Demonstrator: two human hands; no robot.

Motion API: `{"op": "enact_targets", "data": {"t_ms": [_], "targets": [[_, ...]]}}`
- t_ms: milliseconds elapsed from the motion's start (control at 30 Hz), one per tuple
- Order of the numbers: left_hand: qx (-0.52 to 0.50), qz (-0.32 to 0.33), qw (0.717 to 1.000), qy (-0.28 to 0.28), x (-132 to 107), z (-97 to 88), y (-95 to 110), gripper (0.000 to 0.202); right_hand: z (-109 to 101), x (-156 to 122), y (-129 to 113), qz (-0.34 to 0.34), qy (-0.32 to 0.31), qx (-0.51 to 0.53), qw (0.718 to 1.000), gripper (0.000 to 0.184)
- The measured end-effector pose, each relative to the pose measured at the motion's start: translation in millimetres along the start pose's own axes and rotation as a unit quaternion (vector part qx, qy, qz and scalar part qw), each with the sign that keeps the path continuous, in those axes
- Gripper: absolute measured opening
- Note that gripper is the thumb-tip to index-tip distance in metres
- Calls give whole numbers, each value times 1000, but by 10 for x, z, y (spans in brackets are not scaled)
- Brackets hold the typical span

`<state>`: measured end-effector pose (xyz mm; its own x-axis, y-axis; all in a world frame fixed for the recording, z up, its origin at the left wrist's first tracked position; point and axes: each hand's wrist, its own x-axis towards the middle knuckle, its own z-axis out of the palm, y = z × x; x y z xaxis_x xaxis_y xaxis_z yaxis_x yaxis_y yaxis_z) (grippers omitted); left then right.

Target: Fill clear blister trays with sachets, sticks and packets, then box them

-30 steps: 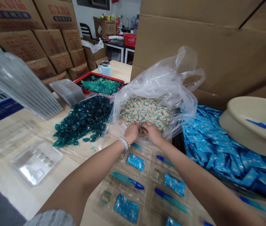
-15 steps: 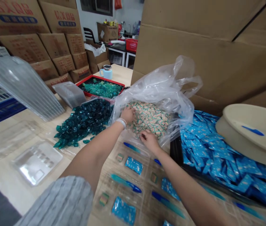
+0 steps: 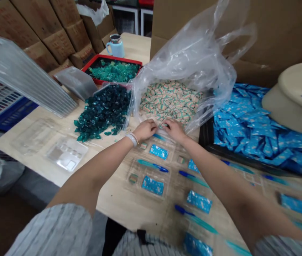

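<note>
My left hand (image 3: 146, 129) and my right hand (image 3: 174, 129) are close together at the front edge of a clear plastic bag (image 3: 188, 60). Inside the bag lies a heap of small striped pieces (image 3: 171, 101) in cream, orange and green. The fingers of both hands are curled and closed; what they hold is too small or hidden to make out. Just below them, clear plastic trays (image 3: 132, 190) lie in rows. In these sit blue dotted packets (image 3: 153, 185), striped pieces (image 3: 133, 178) and blue-and-teal pen-like sticks (image 3: 153, 165).
Left of the bag is a pile of dark teal pieces (image 3: 105, 110), with a red-rimmed tray (image 3: 87, 65) and a light-blue mug (image 3: 117, 48) behind. Stacked clear trays (image 3: 30, 74) lean at the left. Blue packets (image 3: 244, 124) fill a black tray at right, beside a cream basin (image 3: 287, 96).
Both hands have come back from the striped heap to the bag's front edge and drawn nearer each other. The camera has tilted down, showing more of the table's front.
</note>
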<state>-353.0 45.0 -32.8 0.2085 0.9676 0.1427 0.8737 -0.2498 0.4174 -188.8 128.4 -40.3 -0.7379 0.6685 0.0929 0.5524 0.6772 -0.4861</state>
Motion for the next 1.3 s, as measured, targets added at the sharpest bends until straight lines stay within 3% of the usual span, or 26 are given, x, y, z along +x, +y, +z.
{"op": "enact_targets", "data": {"t_ms": [267, 400, 500, 633, 700, 833, 1000, 1100, 1200, 1300], "targets": [[13, -8, 1000, -12, -170, -13, 90, 25, 69, -162, -146, 11, -11, -29, 999, 10], [-10, -16, 1000, -19, -225, -22, 97, 25, 118, -184, -147, 7, -6, 16, 1000, 7], [-40, -32, 999, 0, -115, -66, 48, 22, 99, -96, -83, 38, 21, 52, 998, 7], [-17, -91, 992, 82, 161, -286, -41, 27, -70, 112, -3, 82, 105, 31, 991, 14], [15, -63, 997, 48, 245, -447, -93, 29, -192, 171, 1, 84, 120, 14, 989, 19], [83, 48, 990, -99, 156, -716, -233, 33, -447, 79, -11, 28, 46, -44, 998, 24], [141, 130, 974, -122, -44, -771, -337, 7, -690, -181, 54, -58, -150, -78, 984, 18], [138, 107, 977, -118, -28, -712, -303, 16, -742, -231, 72, -65, -183, -123, 973, 23], [103, 13, 988, -113, 25, -685, -275, 19, -741, -218, 52, -45, -193, -138, 970, 13], [80, -70, 987, -119, 67, -697, -297, 26, -743, -208, 29, -13, -192, -112, 975, 19]]}}
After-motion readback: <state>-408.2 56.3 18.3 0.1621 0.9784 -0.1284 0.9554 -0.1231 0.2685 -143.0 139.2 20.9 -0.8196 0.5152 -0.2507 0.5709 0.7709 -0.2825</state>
